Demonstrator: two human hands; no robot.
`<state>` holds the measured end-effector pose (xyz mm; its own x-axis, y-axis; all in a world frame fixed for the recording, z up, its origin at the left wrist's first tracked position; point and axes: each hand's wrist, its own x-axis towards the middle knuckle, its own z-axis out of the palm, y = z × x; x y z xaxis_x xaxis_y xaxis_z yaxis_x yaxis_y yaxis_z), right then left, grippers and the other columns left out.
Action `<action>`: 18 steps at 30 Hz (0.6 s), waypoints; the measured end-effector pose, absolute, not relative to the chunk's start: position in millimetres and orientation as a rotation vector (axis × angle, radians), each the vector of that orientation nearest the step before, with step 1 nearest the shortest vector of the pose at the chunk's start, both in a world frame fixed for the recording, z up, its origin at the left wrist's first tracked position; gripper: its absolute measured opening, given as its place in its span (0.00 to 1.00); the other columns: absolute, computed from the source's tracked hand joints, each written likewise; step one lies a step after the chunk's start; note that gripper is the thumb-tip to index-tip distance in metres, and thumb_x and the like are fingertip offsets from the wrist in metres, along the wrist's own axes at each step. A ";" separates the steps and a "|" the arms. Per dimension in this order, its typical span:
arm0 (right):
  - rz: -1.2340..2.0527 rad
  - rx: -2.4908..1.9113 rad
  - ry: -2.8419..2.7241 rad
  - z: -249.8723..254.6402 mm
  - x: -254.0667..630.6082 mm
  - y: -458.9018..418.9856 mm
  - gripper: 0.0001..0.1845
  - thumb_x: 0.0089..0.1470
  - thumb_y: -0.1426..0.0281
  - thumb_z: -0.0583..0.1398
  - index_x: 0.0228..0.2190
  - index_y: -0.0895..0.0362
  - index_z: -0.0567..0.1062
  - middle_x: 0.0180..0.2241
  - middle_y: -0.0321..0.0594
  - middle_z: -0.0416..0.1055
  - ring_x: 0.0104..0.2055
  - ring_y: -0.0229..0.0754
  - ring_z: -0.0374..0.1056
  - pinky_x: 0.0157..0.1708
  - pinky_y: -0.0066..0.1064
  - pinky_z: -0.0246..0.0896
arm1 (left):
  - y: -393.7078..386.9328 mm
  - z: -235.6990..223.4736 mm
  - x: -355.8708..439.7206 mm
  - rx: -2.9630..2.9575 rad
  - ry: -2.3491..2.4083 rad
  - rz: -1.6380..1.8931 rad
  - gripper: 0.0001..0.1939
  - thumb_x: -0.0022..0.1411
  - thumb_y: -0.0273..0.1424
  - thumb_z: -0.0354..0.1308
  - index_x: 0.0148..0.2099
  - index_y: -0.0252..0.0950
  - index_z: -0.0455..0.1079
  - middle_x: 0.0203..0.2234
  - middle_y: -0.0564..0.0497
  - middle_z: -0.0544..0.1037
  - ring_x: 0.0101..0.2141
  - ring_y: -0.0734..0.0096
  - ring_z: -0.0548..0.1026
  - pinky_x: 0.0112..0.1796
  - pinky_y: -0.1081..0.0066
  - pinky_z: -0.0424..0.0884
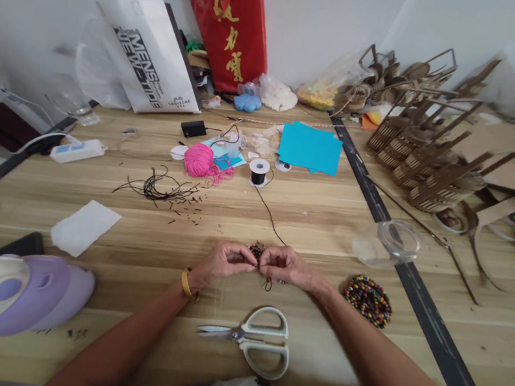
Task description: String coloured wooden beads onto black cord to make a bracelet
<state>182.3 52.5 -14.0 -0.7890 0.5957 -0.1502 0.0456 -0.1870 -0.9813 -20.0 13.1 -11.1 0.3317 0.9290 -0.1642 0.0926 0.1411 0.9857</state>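
- On the tabletop (326,221), black cord (267,208) runs from the spool (258,178) to the right hand (287,266).
- Right hand: thumb and fingertips pinching the cord.
- Left hand (226,260): fingertips pressed together, just beside the right hand's; content too small to identify.
- Scissors (238,334): between the forearms (359,352), blades pointing left.
- Bead coil (370,289): beside the right forearm.

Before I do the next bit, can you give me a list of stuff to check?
1. Hands close together: ok, the left hand and right hand nearly meet.
2. Black cord free: ok, nothing lies over it between the spool and the right hand.
3. Scissors nearby: ok, lying on the table.
4. Loose black strands tidied: not ok, they're spread out.
5. Firm grip: cannot tell, the fingers hide it.
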 end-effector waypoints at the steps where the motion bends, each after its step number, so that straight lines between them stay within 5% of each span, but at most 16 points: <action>1: 2.039 -0.741 -1.707 -14.0 182.2 52.4 0.17 0.47 0.60 0.65 0.26 0.61 0.70 0.19 0.30 0.63 0.19 0.29 0.60 0.20 0.21 0.55 | 13.1 -11.1 -19.9 1.285 1.066 0.810 0.11 0.46 0.32 0.67 0.31 0.30 0.74 0.28 0.48 0.79 0.30 0.73 0.75 0.36 0.72 0.72; 18: 2.062 -0.745 -1.696 -13.3 182.3 52.4 0.16 0.46 0.61 0.65 0.26 0.62 0.70 0.19 0.30 0.64 0.18 0.29 0.60 0.19 0.20 0.54 | 13.2 -8.9 -19.3 1.263 1.073 0.802 0.10 0.46 0.30 0.67 0.31 0.30 0.74 0.27 0.49 0.78 0.30 0.73 0.75 0.36 0.73 0.70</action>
